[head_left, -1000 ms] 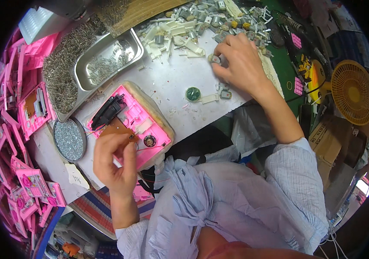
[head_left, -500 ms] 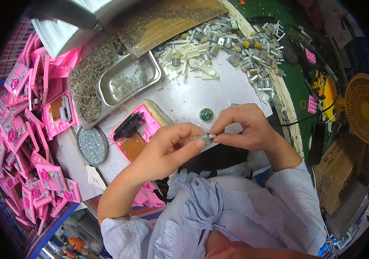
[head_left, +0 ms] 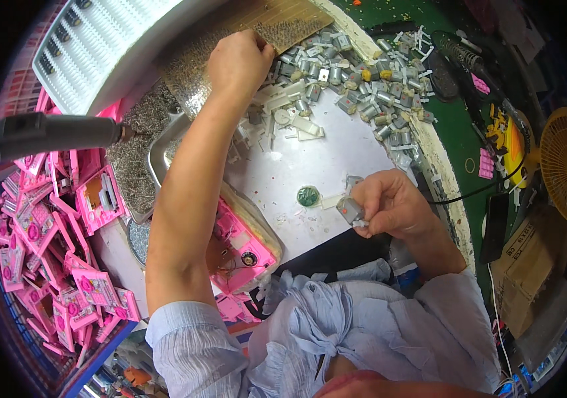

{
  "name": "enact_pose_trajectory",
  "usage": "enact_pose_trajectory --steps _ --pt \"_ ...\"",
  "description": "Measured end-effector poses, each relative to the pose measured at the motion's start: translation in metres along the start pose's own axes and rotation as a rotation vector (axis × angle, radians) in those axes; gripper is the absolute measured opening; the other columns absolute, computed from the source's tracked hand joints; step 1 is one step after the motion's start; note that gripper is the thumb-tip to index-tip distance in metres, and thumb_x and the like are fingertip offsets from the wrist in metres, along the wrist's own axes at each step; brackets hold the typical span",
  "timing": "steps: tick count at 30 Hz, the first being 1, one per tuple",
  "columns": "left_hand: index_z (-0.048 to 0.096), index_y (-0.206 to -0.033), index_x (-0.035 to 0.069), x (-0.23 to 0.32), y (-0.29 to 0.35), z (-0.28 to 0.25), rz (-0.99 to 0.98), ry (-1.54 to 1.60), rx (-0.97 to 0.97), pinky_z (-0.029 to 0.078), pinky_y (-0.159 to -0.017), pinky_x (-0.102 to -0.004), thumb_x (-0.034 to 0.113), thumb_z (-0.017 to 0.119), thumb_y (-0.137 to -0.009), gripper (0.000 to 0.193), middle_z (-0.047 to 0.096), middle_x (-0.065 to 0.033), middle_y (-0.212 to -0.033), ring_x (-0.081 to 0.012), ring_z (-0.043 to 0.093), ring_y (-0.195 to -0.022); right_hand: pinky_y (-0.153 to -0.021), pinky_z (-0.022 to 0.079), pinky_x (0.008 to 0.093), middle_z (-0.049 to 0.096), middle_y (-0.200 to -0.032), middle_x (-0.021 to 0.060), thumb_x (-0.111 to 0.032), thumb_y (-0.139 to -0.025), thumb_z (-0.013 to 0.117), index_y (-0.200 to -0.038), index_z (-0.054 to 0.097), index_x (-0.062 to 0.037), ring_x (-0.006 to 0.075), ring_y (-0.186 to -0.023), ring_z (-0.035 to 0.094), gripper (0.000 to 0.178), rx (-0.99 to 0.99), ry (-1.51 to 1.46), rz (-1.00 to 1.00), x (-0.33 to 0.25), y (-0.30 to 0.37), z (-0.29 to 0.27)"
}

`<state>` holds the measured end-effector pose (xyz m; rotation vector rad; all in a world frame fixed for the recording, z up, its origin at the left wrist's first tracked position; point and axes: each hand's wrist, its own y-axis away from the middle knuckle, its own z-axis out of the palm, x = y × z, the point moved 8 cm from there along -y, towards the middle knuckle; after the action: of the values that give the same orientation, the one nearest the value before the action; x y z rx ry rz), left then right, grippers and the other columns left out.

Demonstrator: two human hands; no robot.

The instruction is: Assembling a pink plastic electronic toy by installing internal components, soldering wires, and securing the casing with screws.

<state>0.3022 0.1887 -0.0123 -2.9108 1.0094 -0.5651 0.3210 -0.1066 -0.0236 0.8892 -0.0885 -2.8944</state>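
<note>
My right hand (head_left: 393, 202) grips a small silver motor (head_left: 350, 210) by its lower end, above the front of the white tabletop. My left hand (head_left: 240, 63) is stretched to the back, over a brown board (head_left: 290, 14) strewn with tiny metal pieces that look like screws. Its fingers are curled together; whatever they pinch is hidden. Beneath my left forearm lies an open pink plastic casing (head_left: 260, 247), with a small round black part inside. A round green object (head_left: 308, 196) sits on the tabletop, left of the motor.
Many silver motors (head_left: 379, 96) and white plastic parts (head_left: 297, 119) are heaped at the back. A power screwdriver (head_left: 58, 136) hangs at left, over a pile of small metal pieces (head_left: 141, 123). Pink casings (head_left: 38, 232) fill the left side. A yellow fan (head_left: 565, 169) stands right.
My left hand has left the motor and reached to the board at the back. My right hand has moved slightly right with the motor. The screwdriver hangs lower, and the pink casing has shifted.
</note>
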Motion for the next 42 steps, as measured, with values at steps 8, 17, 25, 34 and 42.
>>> enact_pose_trajectory --steps 8,17,25,34,42 --pt "0.079 -0.097 0.008 0.008 -0.004 0.009 0.026 -0.066 0.055 0.057 -0.084 -0.0455 0.033 0.072 -0.086 0.028 0.075 -0.0177 -0.093 -0.0357 0.072 -0.091 -0.072 0.054 0.0281 0.068 -0.086 0.0130 0.005 -0.081 0.080 -0.089 0.067 0.0027 0.0177 -0.076 0.067 0.015 0.053 0.064 -0.040 -0.020 0.007 -0.011" --pt "0.077 -0.085 -0.001 0.011 -0.006 0.005 -0.016 -0.010 0.038 0.056 -0.082 -0.0477 0.019 0.071 -0.080 0.021 0.072 -0.0253 -0.088 -0.0401 0.072 -0.087 -0.074 0.055 0.0231 0.068 -0.092 0.0085 0.003 -0.076 0.085 -0.112 0.058 0.0000 0.0127 -0.083 0.066 0.045 0.136 0.128 -0.109 -0.036 0.013 -0.016" --pt "0.075 -0.093 0.000 0.006 0.003 -0.007 0.040 -0.006 0.216 0.056 -0.081 -0.0481 0.019 0.069 -0.084 0.021 0.072 -0.0244 -0.089 -0.0405 0.072 -0.088 -0.075 0.053 0.0236 0.068 -0.098 0.0051 0.005 -0.085 0.074 -0.136 0.059 -0.0006 0.0097 -0.087 0.064 0.053 0.283 0.568 -0.153 -0.032 0.008 0.000" --pt "0.074 -0.101 0.000 0.008 0.097 -0.091 0.233 0.465 0.248 0.056 -0.081 -0.0361 0.017 0.074 -0.088 0.021 0.075 -0.0150 -0.092 -0.0243 0.072 -0.088 -0.062 0.049 0.0311 0.063 -0.074 0.0087 -0.004 -0.085 0.064 -0.123 0.068 -0.0034 0.0188 -0.063 0.060 0.039 0.011 1.612 -0.071 0.007 -0.040 0.014" --pt "0.072 -0.099 -0.004 -0.041 0.271 -0.108 -0.305 0.911 -0.102 0.050 -0.070 -0.0207 -0.002 0.074 -0.088 0.011 0.070 -0.0038 -0.090 -0.0078 0.063 -0.081 -0.068 0.053 0.0414 0.067 -0.078 0.0154 -0.005 -0.080 0.062 -0.115 0.069 -0.0018 0.0319 -0.070 0.067 0.036 -0.054 1.930 -0.185 0.022 -0.051 0.027"
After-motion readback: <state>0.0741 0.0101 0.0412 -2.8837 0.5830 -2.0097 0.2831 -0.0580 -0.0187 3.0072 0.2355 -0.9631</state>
